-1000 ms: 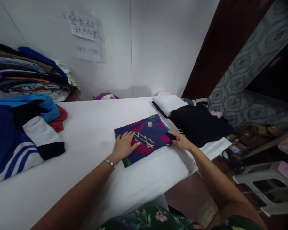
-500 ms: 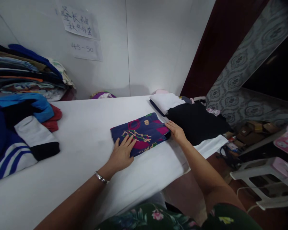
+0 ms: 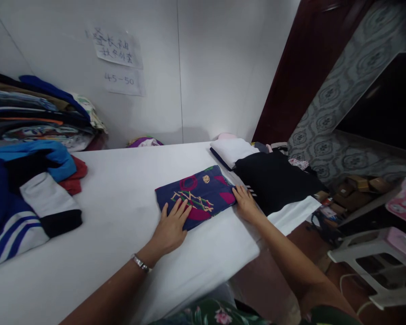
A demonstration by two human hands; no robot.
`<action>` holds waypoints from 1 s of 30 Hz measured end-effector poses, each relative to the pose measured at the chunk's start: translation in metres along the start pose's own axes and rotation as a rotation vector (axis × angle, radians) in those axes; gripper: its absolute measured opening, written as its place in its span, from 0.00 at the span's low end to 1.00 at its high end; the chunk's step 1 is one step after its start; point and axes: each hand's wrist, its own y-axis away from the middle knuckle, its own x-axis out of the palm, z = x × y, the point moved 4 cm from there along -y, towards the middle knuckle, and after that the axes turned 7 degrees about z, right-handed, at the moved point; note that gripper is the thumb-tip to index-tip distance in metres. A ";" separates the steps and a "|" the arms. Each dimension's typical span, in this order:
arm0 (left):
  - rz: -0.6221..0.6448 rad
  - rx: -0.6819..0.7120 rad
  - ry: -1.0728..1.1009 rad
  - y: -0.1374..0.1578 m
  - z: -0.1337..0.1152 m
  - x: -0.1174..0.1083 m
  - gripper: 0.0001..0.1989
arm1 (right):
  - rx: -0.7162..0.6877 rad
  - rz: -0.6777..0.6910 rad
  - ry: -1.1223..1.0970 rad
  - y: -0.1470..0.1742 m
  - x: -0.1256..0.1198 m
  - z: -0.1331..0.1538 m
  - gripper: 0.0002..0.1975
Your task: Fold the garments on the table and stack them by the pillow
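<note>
A folded navy garment [image 3: 203, 194] with magenta, green and tan patterns lies flat on the white table [image 3: 122, 180]. My left hand [image 3: 172, 225] rests on its lower left part, fingers spread and palm down. At the garment's right edge, my right hand [image 3: 246, 203] lies with its fingers stretched over the border. Whether the right thumb goes beneath the cloth is hidden. Just beyond the right hand sits a black garment [image 3: 277, 178], with a folded white one [image 3: 233, 151] behind it.
On the left are a blue, white and black clothing heap [image 3: 50, 194] and a tall stack of folded clothes [image 3: 37, 113]. Handwritten paper signs [image 3: 120, 58] hang on the wall. A white plastic stool [image 3: 375, 262] and cardboard boxes [image 3: 355, 194] stand off the table's right end.
The garment's lower right portion now lies tucked in, giving a neater rectangle. My right hand has slid slightly down along the right edge; the left stays on the cloth. The view has tilted slightly.
</note>
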 end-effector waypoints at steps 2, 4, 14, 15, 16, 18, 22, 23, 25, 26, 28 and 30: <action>-0.023 -0.002 -0.015 0.001 0.000 0.001 0.35 | -0.028 -0.015 0.019 0.003 -0.003 0.020 0.40; -0.034 -0.007 -0.022 0.001 0.000 0.002 0.35 | -0.137 -0.016 0.019 0.001 -0.004 0.039 0.41; 0.009 -0.048 -0.041 -0.002 -0.003 0.004 0.39 | -0.212 0.091 -0.023 -0.025 0.013 0.039 0.40; 0.018 -0.054 -0.036 -0.001 -0.003 0.003 0.40 | -0.208 0.086 -0.019 -0.023 0.013 0.039 0.40; 0.028 -0.060 -0.026 -0.001 -0.002 0.002 0.40 | -0.195 0.076 -0.014 -0.020 0.013 0.040 0.39; 0.046 -0.064 0.008 0.001 -0.001 -0.002 0.39 | -0.146 0.044 -0.012 -0.014 0.010 0.045 0.38; 0.012 -0.011 0.091 -0.002 0.002 -0.013 0.34 | -0.130 0.051 -0.079 -0.002 -0.003 0.071 0.42; -0.007 -0.003 0.102 -0.005 0.003 -0.016 0.35 | -0.159 0.068 -0.114 0.000 -0.007 0.080 0.43; -0.046 -0.024 0.101 -0.012 0.006 -0.019 0.36 | -0.231 0.073 -0.179 0.000 -0.017 0.100 0.42; -0.063 -0.056 0.091 -0.017 0.009 -0.020 0.35 | -0.264 0.057 -0.200 -0.002 -0.022 0.108 0.41; -0.077 -0.140 0.076 -0.024 0.013 -0.018 0.34 | -0.297 0.014 -0.204 -0.012 -0.029 0.117 0.36; -0.076 -0.208 0.073 -0.029 0.016 -0.014 0.33 | -0.255 0.018 -0.175 -0.027 -0.026 0.115 0.32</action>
